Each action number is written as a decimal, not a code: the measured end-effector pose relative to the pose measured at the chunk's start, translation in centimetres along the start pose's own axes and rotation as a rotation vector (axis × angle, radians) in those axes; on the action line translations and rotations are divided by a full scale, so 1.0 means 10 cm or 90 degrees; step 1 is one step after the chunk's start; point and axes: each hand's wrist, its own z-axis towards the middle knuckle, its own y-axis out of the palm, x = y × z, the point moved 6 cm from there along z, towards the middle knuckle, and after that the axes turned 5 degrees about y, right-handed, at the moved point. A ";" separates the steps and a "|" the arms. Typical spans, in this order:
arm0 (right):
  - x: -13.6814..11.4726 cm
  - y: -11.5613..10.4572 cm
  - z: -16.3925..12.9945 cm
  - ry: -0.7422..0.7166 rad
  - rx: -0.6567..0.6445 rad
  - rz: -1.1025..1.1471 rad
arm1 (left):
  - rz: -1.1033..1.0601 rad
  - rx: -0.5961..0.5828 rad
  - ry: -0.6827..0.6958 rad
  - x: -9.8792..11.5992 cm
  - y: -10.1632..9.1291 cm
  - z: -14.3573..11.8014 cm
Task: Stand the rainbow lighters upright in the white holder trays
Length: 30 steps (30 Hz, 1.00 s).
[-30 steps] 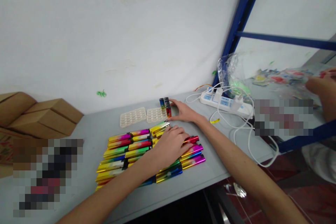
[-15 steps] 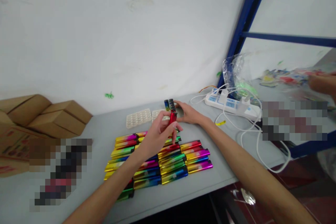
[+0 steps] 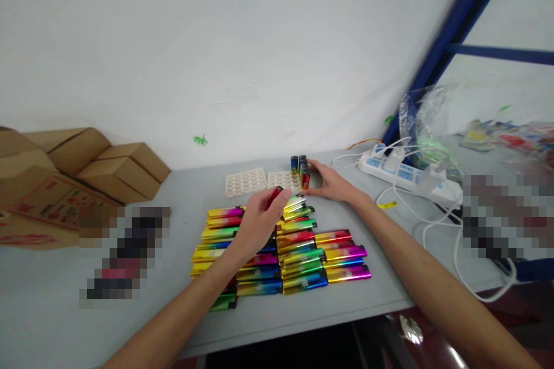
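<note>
My left hand is closed around a red lighter with a dark top, held above the other lighters. My right hand curves about a short row of upright lighters, its thumb at the near end and its fingers at the far end. Those lighters stand at the right side of a white tray with small holes. A second white tray lies to its left. Below my hands, many shiny lighters in yellow, red, green, blue and purple lie flat in columns.
Brown cardboard boxes stand at the left. A white power strip with plugs and loose white cables lies at the right, near a blue metal frame and a clear plastic bag. A small yellow strip lies by my right forearm.
The view has swung, so things sit further right. My left hand has moved left and down, away from the upright lighters, with the red lighter. Another person's hand at the right has left view.
</note>
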 end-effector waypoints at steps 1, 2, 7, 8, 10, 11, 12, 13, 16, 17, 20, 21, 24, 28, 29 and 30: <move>-0.01 0.00 0.00 0.000 0.001 -0.001 | 0.043 0.008 0.016 0.00 -0.02 0.00; -0.01 0.00 0.00 0.000 0.002 -0.001 | 0.081 0.013 0.029 0.00 -0.04 -0.01; -0.05 -0.03 -0.02 0.008 0.010 -0.001 | 0.165 0.006 0.051 0.03 -0.06 -0.05; -0.05 -0.03 -0.02 0.010 0.010 -0.002 | 0.167 0.004 0.050 0.04 -0.06 -0.06; -0.06 -0.03 -0.01 0.011 0.006 -0.006 | 0.168 -0.002 0.046 0.04 -0.05 -0.07; -0.05 -0.03 -0.01 0.011 0.004 -0.007 | 0.169 -0.004 0.044 0.03 -0.04 -0.07; -0.05 -0.03 -0.01 0.012 0.001 -0.007 | 0.168 -0.004 0.043 0.03 -0.04 -0.07; -0.05 -0.02 -0.01 0.013 -0.001 -0.006 | 0.167 -0.002 0.044 0.02 -0.04 -0.07; -0.04 -0.02 -0.01 0.017 0.001 -0.008 | 0.173 0.003 0.047 0.02 -0.04 -0.07; -0.03 -0.02 -0.01 0.018 0.003 -0.010 | 0.182 0.004 0.047 0.03 -0.04 -0.07; -0.03 -0.02 -0.01 0.017 0.007 -0.014 | 0.204 0.003 0.051 0.05 -0.04 -0.07; -0.03 -0.02 -0.01 0.014 0.007 -0.013 | 0.205 0.001 0.055 0.05 -0.04 -0.07; -0.02 -0.01 -0.01 0.002 0.009 -0.011 | 0.173 -0.008 0.060 0.06 -0.03 -0.06; -0.01 0.00 0.00 -0.012 0.004 0.001 | 0.032 -0.023 0.054 0.08 -0.01 0.01; -0.01 0.01 0.00 -0.013 0.004 0.007 | 0.004 -0.026 0.063 0.10 -0.02 0.05; -0.02 0.00 0.01 -0.012 0.006 0.012 | -0.010 -0.027 0.077 0.13 -0.02 0.09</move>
